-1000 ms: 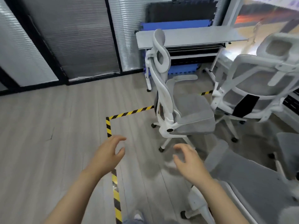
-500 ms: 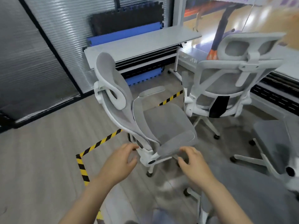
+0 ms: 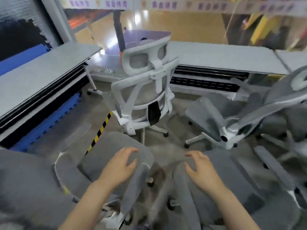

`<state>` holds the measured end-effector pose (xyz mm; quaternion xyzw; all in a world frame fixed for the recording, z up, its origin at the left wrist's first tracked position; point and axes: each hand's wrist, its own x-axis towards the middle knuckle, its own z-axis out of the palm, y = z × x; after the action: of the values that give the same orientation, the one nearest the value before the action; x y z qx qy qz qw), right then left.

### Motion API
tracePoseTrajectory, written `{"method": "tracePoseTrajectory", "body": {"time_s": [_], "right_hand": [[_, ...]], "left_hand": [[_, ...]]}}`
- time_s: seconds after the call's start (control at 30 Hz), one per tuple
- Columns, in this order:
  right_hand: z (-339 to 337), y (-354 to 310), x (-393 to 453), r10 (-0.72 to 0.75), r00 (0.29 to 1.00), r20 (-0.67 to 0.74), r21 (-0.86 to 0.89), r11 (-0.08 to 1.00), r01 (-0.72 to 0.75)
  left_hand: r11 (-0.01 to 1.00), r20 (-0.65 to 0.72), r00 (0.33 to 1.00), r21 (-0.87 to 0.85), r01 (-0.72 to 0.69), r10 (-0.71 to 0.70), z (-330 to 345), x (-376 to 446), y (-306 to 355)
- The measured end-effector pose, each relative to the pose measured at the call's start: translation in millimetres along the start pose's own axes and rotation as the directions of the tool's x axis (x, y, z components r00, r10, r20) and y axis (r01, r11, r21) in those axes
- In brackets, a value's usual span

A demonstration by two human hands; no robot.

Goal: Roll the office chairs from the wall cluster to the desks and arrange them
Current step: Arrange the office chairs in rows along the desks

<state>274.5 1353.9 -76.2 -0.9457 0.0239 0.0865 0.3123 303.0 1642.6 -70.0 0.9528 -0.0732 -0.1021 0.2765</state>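
Both hands are held out low in the middle, over a tight cluster of grey office chairs. The left hand [image 3: 120, 165] is above the grey seat [image 3: 116, 146] of the nearest chair on the left; fingers are loosely curled and spread, thumb apart, and they hold nothing. If the palm touches the seat or only hovers, I cannot tell, the picture is blurred. The right hand [image 3: 200, 168] is in the same pose, fingers bent and relaxed, nothing inside, over the dark gap and the grey armrest [image 3: 184, 193] of the chair on the right side.

In front of the hands, approx. in the centre, stands a white-frame chair [image 3: 146, 97] with its back and headrest turned to the camera, upright, close to the long grey desk [image 3: 221, 58] at the far side. A second grey desk [image 3: 41, 72] runs along the left side; under it lie blue foam mats [image 3: 44, 127]. A strip of yellow-black floor tape [image 3: 99, 131] goes on the floor between the left desk and the white-frame chair. At the right, another chair [image 3: 240, 117] is tilted strongly, its seat facing left, wheels and base visible, near the far desk's right end. More grey chair parts fill the bottom left and bottom right corners, very blurred.
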Motion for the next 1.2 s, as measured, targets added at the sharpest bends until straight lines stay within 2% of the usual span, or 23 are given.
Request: {"method": "tracePoseTrajectory", "body": {"time_s": [0.1, 0.2, 0.3, 0.47, 0.8, 0.93, 1.1, 1.2], "right_hand": [[-21.8, 31.2, -4.1, 0.152, 0.985, -0.078, 0.041, 0.988, -0.149], [-39.8, 62.6, -13.4, 0.305, 0.940, -0.155, 0.108, 0.951, -0.291], [-59.3, 92.6, -22.0, 0.397, 0.899, -0.185, 0.128, 0.917, -0.379], [-94.0, 131.0, -27.6, 0.489, 0.820, -0.298, 0.181, 0.872, -0.454], [-142.2, 164.9, -15.0, 0.617, 0.668, -0.417, 0.336, 0.787, -0.517], [-174.7, 180.8, 10.9, 0.636, 0.646, -0.422, 0.332, 0.771, -0.543], [-237.6, 215.5, 62.8, 0.629, 0.648, -0.428, 0.213, 0.768, -0.604], [-277.6, 232.8, 100.5, 0.620, 0.684, -0.384, 0.080, 0.760, -0.645]], "left_hand": [[0.994, 0.092, 0.990, -0.037, -0.103, 0.106, 7.8, 54.8, 28.8], [0.976, 0.172, 0.961, -0.026, -0.215, 0.216, 28.8, 103.6, 62.9], [0.948, 0.219, 0.924, -0.023, -0.317, 0.314, 57.6, 137.2, 105.2], [0.872, 0.301, 0.826, -0.049, -0.487, 0.477, 91.4, 167.3, 174.1], [0.771, 0.373, 0.701, -0.065, -0.633, 0.608, 119.0, 230.0, 265.6], [0.772, 0.412, 0.676, -0.118, -0.625, 0.611, 131.2, 271.0, 304.1], [0.777, 0.500, 0.636, -0.133, -0.615, 0.588, 158.5, 339.7, 353.7], [0.748, 0.524, 0.591, -0.146, -0.648, 0.614, 174.4, 374.5, 394.8]]}}
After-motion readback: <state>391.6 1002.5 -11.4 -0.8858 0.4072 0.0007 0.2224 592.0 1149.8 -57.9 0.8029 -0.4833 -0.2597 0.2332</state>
